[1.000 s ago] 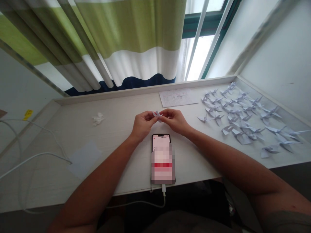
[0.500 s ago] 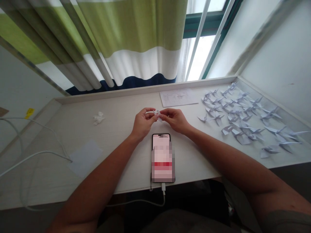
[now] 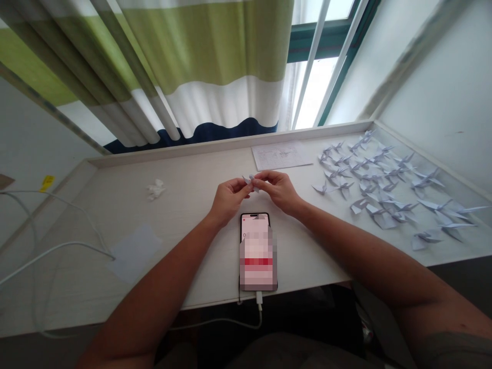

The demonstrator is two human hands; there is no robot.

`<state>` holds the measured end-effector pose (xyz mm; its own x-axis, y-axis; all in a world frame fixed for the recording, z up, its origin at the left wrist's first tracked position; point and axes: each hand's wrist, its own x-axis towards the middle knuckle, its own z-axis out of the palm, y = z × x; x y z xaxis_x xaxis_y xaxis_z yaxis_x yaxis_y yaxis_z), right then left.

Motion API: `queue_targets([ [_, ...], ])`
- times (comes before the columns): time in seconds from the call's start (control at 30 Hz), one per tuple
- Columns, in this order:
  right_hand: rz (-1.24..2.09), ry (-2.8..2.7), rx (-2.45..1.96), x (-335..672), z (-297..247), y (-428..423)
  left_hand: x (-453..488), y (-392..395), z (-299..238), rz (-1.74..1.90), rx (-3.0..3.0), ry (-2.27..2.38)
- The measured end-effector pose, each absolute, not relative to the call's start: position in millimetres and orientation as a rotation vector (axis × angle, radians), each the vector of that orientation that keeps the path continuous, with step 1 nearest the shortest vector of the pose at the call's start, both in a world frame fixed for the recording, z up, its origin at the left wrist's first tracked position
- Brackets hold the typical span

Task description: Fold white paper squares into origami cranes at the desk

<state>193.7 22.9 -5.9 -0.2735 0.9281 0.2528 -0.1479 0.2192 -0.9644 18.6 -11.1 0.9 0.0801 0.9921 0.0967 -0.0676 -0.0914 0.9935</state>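
Observation:
Both of my hands meet above the middle of the white table (image 3: 184,205). My left hand (image 3: 227,199) and my right hand (image 3: 279,190) pinch a small folded piece of pale paper (image 3: 250,181) between their fingertips. Just below the hands a phone (image 3: 257,251) lies face up with its screen lit. A charging cable (image 3: 230,323) runs from the phone's near end over the table edge.
Several folded paper cranes (image 3: 384,189) are spread over the right part of the table. A printed sheet (image 3: 281,155) lies by the back ledge, a crumpled scrap (image 3: 155,189) to the left, a blank paper square (image 3: 132,251) near the front left, beside white cables (image 3: 49,246). Striped curtains (image 3: 184,66) hang behind.
The fingers of both hands have shifted slightly on the folded paper, and the hands sit a touch lower and more to the right. Nothing else has moved.

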Motion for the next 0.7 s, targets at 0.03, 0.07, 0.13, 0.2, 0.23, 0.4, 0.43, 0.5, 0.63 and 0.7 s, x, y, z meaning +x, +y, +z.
queue_targets([
  [0.03,1.289,-1.449,-0.798,193.7,-6.1,22.8,18.1,-10.3,0.6,1.252,1.273,1.056],
  [0.07,1.286,-1.469,-0.812,193.9,-6.3,22.7,17.5,-9.6,0.6,1.265,1.277,1.056],
  [0.13,1.259,-1.515,-0.847,194.8,-6.6,22.9,16.7,-8.6,1.4,1.291,1.281,1.055],
  [0.2,1.225,-1.557,-0.868,195.9,-6.6,23.4,16.0,-8.2,2.8,1.308,1.277,1.059],
  [0.23,1.214,-1.573,-0.870,196.5,-6.5,23.8,15.7,-8.2,3.4,1.310,1.272,1.060],
  [0.4,1.199,-1.595,-0.862,198.0,-6.5,26.5,15.1,-8.9,2.8,1.289,1.209,1.060],
  [0.43,1.198,-1.600,-0.861,198.2,-6.5,26.9,15.1,-9.0,2.4,1.282,1.192,1.060],
  [0.5,1.204,-1.613,-0.855,198.5,-6.4,27.3,15.4,-9.1,2.0,1.266,1.155,1.061],
  [0.63,1.218,-1.589,-0.856,198.1,-6.5,26.5,15.0,-8.6,3.8,1.238,1.093,1.057],
  [0.7,1.210,-1.564,-0.875,197.7,-6.9,26.0,14.0,-8.1,4.7,1.229,1.077,1.060],
])
